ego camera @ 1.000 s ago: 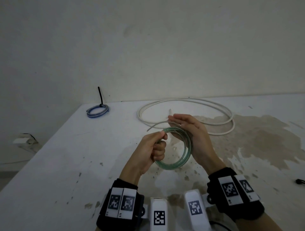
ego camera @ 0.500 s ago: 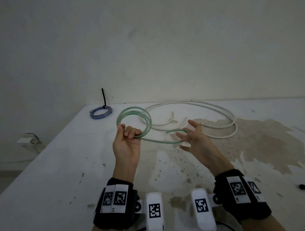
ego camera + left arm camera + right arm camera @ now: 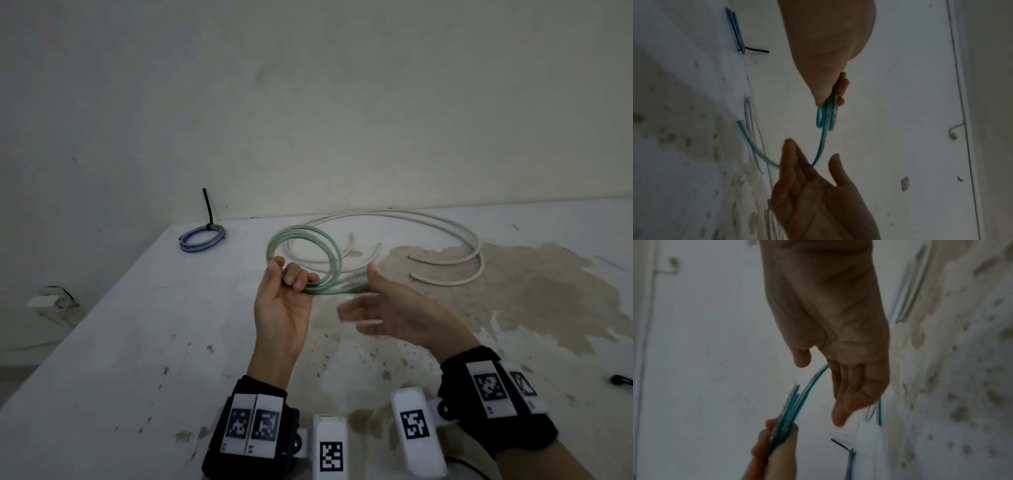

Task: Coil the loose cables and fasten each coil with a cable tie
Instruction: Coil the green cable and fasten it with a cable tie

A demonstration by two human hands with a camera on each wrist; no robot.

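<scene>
A green translucent cable [image 3: 337,253] is wound into a few loops held upright above the white table [image 3: 102,342]. My left hand [image 3: 291,274] grips the bottom of the loops, thumb against curled fingers, as the left wrist view shows on the green cable [image 3: 823,120]. The loose tail [image 3: 335,291] runs right. It passes between the thumb and straight fingers of my right hand [image 3: 358,294], which is blurred and holds nothing. In the right wrist view the right hand [image 3: 838,395] is spread beside the green loops [image 3: 791,405].
A long white cable [image 3: 455,226] lies loosely looped at the back of the table. A blue coil [image 3: 202,236] fastened with a black cable tie [image 3: 208,209] sits at the back left corner. A small black object [image 3: 621,380] is at the right edge. Brown stains mark the right half.
My left hand lifted the green coil up and left, out of the right hand. The right hand let go, spread its fingers and now reaches under the trailing tail.
</scene>
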